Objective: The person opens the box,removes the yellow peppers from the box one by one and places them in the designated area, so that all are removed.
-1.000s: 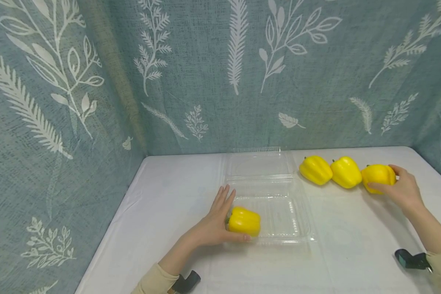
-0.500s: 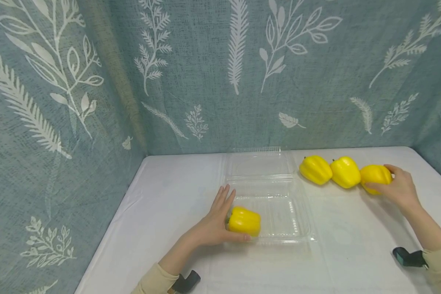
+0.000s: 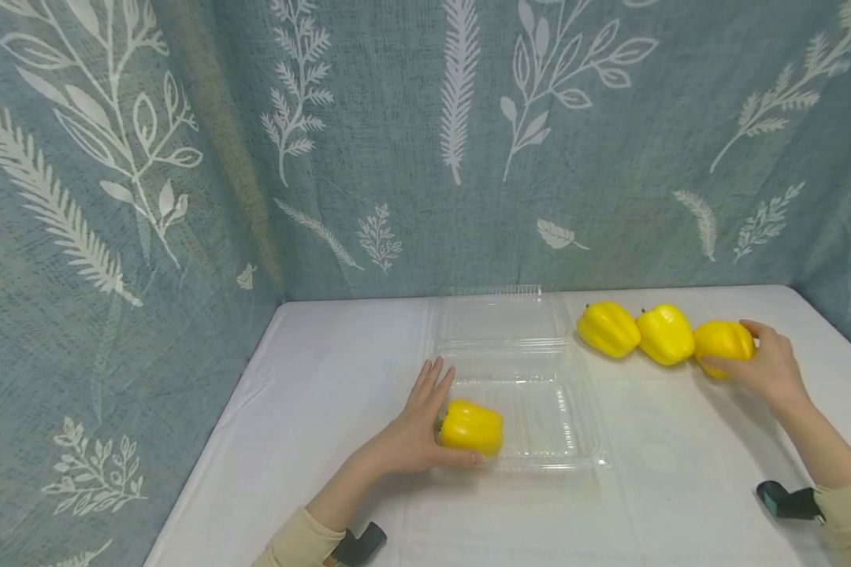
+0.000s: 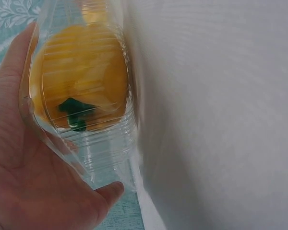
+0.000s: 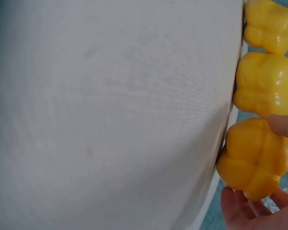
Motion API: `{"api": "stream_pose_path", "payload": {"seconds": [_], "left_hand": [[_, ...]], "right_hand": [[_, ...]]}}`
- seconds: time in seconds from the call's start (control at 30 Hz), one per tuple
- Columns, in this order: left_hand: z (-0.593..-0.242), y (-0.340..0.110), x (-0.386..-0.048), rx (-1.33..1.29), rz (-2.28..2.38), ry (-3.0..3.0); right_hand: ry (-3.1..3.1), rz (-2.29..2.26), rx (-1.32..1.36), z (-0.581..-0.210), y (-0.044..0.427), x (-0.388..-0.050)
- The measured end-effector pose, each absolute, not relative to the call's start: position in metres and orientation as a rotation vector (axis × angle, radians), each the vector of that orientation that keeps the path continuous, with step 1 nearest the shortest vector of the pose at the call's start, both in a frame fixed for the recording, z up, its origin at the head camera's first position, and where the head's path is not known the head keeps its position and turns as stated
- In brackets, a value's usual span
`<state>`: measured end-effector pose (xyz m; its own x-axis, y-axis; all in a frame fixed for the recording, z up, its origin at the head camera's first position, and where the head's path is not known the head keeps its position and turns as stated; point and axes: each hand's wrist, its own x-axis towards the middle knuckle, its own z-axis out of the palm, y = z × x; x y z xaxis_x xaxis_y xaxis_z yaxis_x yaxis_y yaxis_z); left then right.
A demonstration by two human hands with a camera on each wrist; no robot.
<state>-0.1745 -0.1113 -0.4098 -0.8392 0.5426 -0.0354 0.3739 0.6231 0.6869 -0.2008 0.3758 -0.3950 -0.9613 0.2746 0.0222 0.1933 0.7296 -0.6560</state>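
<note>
A hinged clear plastic container (image 3: 539, 413) lies opened out on the table, its lid (image 3: 499, 319) folded back. One yellow bell pepper (image 3: 472, 428) is inside the tray at the left; its green stem shows through the wall in the left wrist view. My left hand (image 3: 414, 437) rests against the tray's left front corner, fingers extended and spread, thumb along the front rim. At the far right, my right hand (image 3: 769, 368) holds another yellow bell pepper (image 3: 722, 346) between thumb and fingers. In the right wrist view this pepper (image 5: 254, 158) sits by the table surface.
Two more yellow bell peppers, one in the middle (image 3: 665, 334) and one on the left (image 3: 608, 328), stand in a row beside the held one. A blue-green curtain (image 3: 397, 157) with white leaf prints hangs behind and beside the white table (image 3: 312, 370).
My right hand has shifted slightly left with the pepper, which now sits closer against the middle pepper. My left hand and the container have stayed in place.
</note>
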Motion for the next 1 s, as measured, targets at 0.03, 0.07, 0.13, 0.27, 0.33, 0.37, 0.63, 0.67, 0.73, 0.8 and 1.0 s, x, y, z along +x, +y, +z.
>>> {"api": "stream_pose_path", "payload": {"seconds": [0.03, 0.07, 0.13, 0.27, 0.33, 0.37, 0.63, 0.67, 0.73, 0.8, 1.0], "left_hand": [[-0.410, -0.111, -0.174, 0.751, 1.023, 2.608], [-0.410, -0.111, -0.174, 0.751, 1.024, 2.608], [-0.410, -0.111, -0.174, 0.751, 1.027, 2.606], [-0.410, -0.111, -0.174, 0.749, 1.034, 2.601], [-0.410, -0.112, -0.174, 0.750, 1.036, 2.600], [-0.411, -0.112, -0.174, 0.750, 1.036, 2.599], [-0.410, -0.112, -0.174, 0.747, 1.031, 2.602], [-0.410, -0.112, -0.174, 0.747, 1.030, 2.603], [-0.410, -0.112, -0.174, 0.746, 1.026, 2.605], [-0.409, -0.112, -0.174, 0.746, 1.023, 2.608], [-0.410, -0.112, -0.175, 0.747, 1.024, 2.609]], "right_hand": [[-2.811, 1.047, -0.383, -0.395, 0.376, -0.201], [-2.811, 1.049, -0.384, -0.395, 0.375, -0.200], [-2.810, 1.044, -0.386, -0.395, 0.375, -0.200], [-2.808, 1.032, -0.407, -0.395, 0.374, -0.199], [-2.804, 1.024, -0.410, -0.396, 0.374, -0.199], [-2.802, 1.022, -0.417, -0.396, 0.374, -0.198], [-2.759, 0.964, -0.389, -0.392, 0.372, -0.190], [-2.752, 0.950, -0.384, -0.391, 0.372, -0.189], [-2.736, 0.929, -0.379, -0.389, 0.371, -0.186], [-2.720, 0.920, -0.383, -0.387, 0.369, -0.184], [-2.686, 0.922, -0.377, -0.381, 0.362, -0.178]]}}
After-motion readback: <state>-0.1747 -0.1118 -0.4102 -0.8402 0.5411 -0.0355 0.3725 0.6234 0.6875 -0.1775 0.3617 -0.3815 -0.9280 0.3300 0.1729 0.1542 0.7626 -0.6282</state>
